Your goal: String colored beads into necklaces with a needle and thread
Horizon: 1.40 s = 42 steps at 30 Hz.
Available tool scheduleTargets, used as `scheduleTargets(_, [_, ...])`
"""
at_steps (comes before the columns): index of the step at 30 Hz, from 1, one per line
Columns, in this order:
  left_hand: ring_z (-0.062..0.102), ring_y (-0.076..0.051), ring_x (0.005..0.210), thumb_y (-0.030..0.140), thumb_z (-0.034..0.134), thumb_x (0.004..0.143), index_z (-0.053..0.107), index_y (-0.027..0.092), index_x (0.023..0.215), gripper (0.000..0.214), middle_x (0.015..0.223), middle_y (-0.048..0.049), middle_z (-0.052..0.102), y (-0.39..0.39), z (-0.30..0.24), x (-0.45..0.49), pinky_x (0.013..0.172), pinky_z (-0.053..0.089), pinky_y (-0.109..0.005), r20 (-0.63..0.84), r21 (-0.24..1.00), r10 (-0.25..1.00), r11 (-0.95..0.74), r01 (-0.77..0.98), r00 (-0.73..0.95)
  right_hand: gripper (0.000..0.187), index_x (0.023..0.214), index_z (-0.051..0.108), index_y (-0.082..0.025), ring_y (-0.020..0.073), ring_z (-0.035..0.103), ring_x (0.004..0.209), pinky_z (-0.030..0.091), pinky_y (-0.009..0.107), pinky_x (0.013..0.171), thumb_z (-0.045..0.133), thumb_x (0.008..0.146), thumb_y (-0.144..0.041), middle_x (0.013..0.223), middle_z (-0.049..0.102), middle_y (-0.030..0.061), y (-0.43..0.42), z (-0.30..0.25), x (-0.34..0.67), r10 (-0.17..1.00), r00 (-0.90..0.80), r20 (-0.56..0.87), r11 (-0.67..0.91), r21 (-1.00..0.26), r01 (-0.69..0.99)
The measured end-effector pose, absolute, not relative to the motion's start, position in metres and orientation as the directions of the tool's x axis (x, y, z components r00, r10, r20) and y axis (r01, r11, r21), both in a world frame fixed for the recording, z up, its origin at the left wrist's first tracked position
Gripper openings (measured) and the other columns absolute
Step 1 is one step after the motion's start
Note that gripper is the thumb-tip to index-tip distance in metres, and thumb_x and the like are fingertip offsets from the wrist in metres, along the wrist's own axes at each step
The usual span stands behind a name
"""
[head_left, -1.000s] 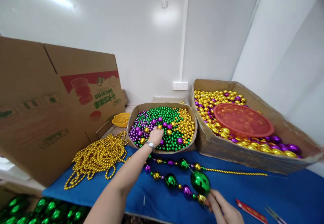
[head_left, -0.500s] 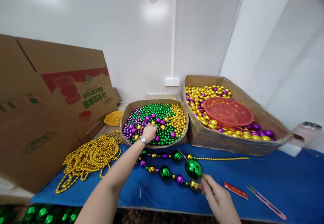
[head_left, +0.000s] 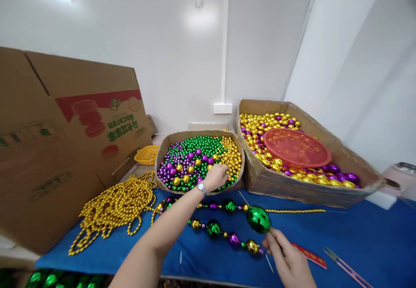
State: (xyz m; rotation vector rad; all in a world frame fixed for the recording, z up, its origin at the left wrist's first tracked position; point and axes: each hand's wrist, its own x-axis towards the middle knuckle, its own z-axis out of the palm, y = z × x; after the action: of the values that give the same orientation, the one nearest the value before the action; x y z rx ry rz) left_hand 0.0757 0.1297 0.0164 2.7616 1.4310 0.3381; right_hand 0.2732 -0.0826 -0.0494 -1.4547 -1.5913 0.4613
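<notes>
My left hand (head_left: 217,177) reaches into a cardboard box of small beads (head_left: 201,145), purple, green and gold, sorted roughly by colour. Its fingers are curled down at the gold beads on the right side; what they pinch is hidden. My right hand (head_left: 286,253) is closed at the lower end of a big shiny green bead (head_left: 258,219), through which a long thin needle (head_left: 244,198) sticks out at the top. Close beside that hand, a strand of mixed green, purple and gold beads (head_left: 213,228) lies on the blue cloth in a loop.
A larger box (head_left: 276,184) of gold and purple balls stands right, with a red plastic basket (head_left: 297,148) on them. Gold bead chains (head_left: 120,205) are heaped left, near a yellow basket (head_left: 146,155) and carton (head_left: 71,149). Pink tweezers (head_left: 347,266) and a red packet (head_left: 310,255) lie right.
My left hand has moved right within the bead box, from the purple and gold balls in the middle to the gold beads. My right hand, with the green bead, has shifted slightly right.
</notes>
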Motion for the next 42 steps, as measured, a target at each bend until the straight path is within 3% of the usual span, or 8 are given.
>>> scheduleTargets(10, [0.051,-0.033,0.104,0.007,0.059,0.07,0.065,0.015,0.082,0.016,0.093,-0.0136,0.066,0.14,-0.003,0.1,0.088,0.037,-0.05,0.145,0.203,0.776,-0.631,0.749,0.614,0.037,0.093,0.061,-0.02,0.0168,0.068,0.064,0.052,0.018,0.061,0.041,0.09,-0.05,0.072,0.07,0.0048,-0.085,-0.055,0.282,0.94,0.13,0.317,0.182,-0.783,0.594])
scheduleTargets(18, [0.061,-0.021,0.089,0.018,0.044,0.087,0.061,0.014,0.103,0.023,0.098,-0.0119,0.065,0.11,0.014,0.073,0.079,0.047,-0.035,0.325,0.579,0.841,-0.538,0.612,0.432,0.031,0.095,0.062,-0.02,0.0169,0.069,0.064,0.052,0.017,0.059,0.043,0.092,-0.044,0.071,0.071,0.0033,-0.082,-0.051,0.285,0.892,0.115,0.437,0.267,-0.714,0.647])
scheduleTargets(20, [0.064,-0.018,0.083,0.025,0.038,0.093,0.057,0.012,0.111,0.029,0.097,-0.012,0.066,0.091,0.015,0.066,0.074,0.05,-0.031,0.324,0.728,0.863,-0.489,0.48,0.388,0.031,0.095,0.063,-0.02,0.0172,0.07,0.063,0.053,0.018,0.058,0.042,0.092,-0.042,0.073,0.072,0.0044,-0.081,-0.052,0.286,0.857,0.095,0.506,0.309,-0.654,0.69])
scheduleTargets(23, [0.065,-0.018,0.083,0.032,0.049,0.09,0.058,0.013,0.107,0.028,0.099,-0.0113,0.066,0.059,0.012,0.057,0.075,0.051,-0.032,0.208,0.978,0.921,-0.196,-0.071,0.33,0.03,0.096,0.064,-0.018,0.0187,0.071,0.071,0.055,0.02,0.062,0.042,0.093,-0.038,0.084,0.073,0.0074,-0.079,-0.052,0.284,0.794,0.035,0.607,0.374,-0.533,0.759])
scheduleTargets(25, [0.065,-0.017,0.081,0.03,0.062,0.083,0.062,0.013,0.099,0.024,0.098,-0.0101,0.067,0.042,0.011,0.054,0.076,0.051,-0.031,0.094,0.907,0.937,0.059,-0.418,0.335,0.029,0.097,0.064,-0.018,0.0196,0.071,0.076,0.056,0.023,0.067,0.041,0.094,-0.034,0.088,0.073,0.008,-0.078,-0.052,0.281,0.747,-0.019,0.665,0.414,-0.444,0.795])
scheduleTargets(27, [0.065,-0.015,0.078,0.027,0.069,0.077,0.065,0.013,0.095,0.023,0.094,-0.0086,0.067,0.029,0.01,0.053,0.075,0.051,-0.029,0.02,0.822,0.939,0.179,-0.54,0.342,0.028,0.098,0.065,-0.017,0.0197,0.071,0.078,0.056,0.024,0.069,0.04,0.094,-0.031,0.088,0.073,0.0078,-0.077,-0.05,0.278,0.699,-0.074,0.711,0.449,-0.356,0.819])
scheduleTargets(33, [0.066,-0.015,0.076,0.023,0.075,0.072,0.064,0.014,0.089,0.022,0.079,-0.0027,0.064,0.016,0.009,0.056,0.075,0.052,-0.028,-0.058,0.749,0.946,0.252,-0.612,0.318,0.028,0.096,0.066,-0.017,0.0198,0.071,0.076,0.058,0.027,0.066,0.04,0.095,-0.028,0.087,0.073,0.0067,-0.079,-0.045,0.273,0.623,-0.164,0.765,0.477,-0.207,0.854])
scheduleTargets(42, [0.066,-0.019,0.081,0.027,0.074,0.073,0.062,0.014,0.084,0.021,0.081,-0.0035,0.064,0.008,0.013,0.061,0.075,0.052,-0.031,-0.008,0.793,0.965,0.167,-0.587,0.264,0.029,0.096,0.066,-0.018,0.0198,0.071,0.076,0.058,0.028,0.066,0.039,0.095,-0.029,0.087,0.073,0.0063,-0.079,-0.048,0.275,0.626,-0.18,0.759,0.468,-0.18,0.865])
